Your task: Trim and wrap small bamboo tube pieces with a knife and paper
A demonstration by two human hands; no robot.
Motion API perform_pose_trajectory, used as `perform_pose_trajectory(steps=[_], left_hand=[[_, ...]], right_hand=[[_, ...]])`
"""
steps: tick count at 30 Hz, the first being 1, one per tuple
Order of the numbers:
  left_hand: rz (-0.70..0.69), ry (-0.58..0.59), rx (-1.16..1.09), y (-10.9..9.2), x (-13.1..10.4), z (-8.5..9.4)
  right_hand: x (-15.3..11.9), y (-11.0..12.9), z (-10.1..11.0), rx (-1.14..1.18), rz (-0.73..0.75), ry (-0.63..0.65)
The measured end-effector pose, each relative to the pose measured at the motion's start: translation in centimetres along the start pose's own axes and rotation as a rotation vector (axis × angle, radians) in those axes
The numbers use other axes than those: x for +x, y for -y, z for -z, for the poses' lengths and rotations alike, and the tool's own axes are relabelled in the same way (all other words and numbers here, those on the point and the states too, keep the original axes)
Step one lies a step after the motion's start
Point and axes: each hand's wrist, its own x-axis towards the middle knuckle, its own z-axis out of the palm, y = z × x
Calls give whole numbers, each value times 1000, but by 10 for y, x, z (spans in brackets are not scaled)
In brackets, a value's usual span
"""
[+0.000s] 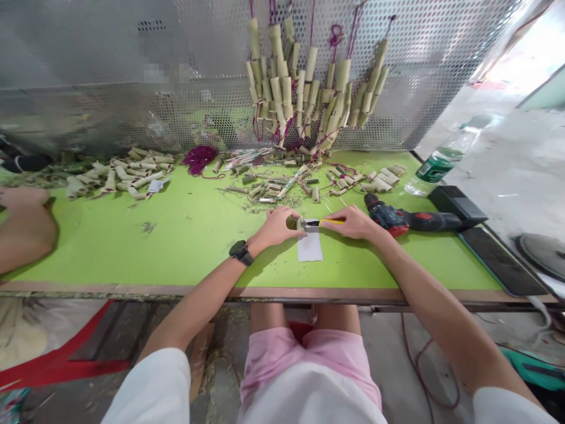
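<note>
My left hand (281,225) is closed round a short piece of bamboo tube (301,224), held just above the green tabletop. In my right hand (353,222) is a yellow-handled utility knife (331,221), its dark front end pointing left. The tip of the knife meets or nearly meets the bamboo's end; exact contact is too small to tell. Under the bamboo and knife lies a small white sheet of paper (310,247). Cut bamboo pieces (273,188) and shavings are scattered just beyond my hands.
Right of my hand are a cordless drill (388,215), a phone (503,261) and a tilted water bottle (436,168). Bamboo tubes (309,88) hang on purple cords before a perforated metal panel. Purple yarn (199,158) and a bamboo heap (119,174) lie left, near another person's arm (26,229).
</note>
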Motion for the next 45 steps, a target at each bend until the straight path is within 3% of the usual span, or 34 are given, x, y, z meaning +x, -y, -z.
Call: perform_pose_trajectory(steps=[5,9,14,19,25,33,41,45], left_hand=[[7,13,-11,0,0,1],[-1,11,-3,-1,0,1],[-5,47,-10,-4,-1,6],[-9,75,-7,-7,-2,9],[-4,59,-1,-4,-3,8],[17,63,20,-6,-2,10],[104,51,-86,-5,-4,10],[113,37,-87,-2,-5,8]], right_hand=[[-2,2,0,40,21,51],[-2,3,0,-6,22,-4],[-2,2,-1,51,26,52],[-1,3,-1,33,31,16],[-2,5,1,58,25,76],[4,4,-3,12,9,40],[9,2,-6,-73,-1,-93],[5,2,-5,-17,33,-38]])
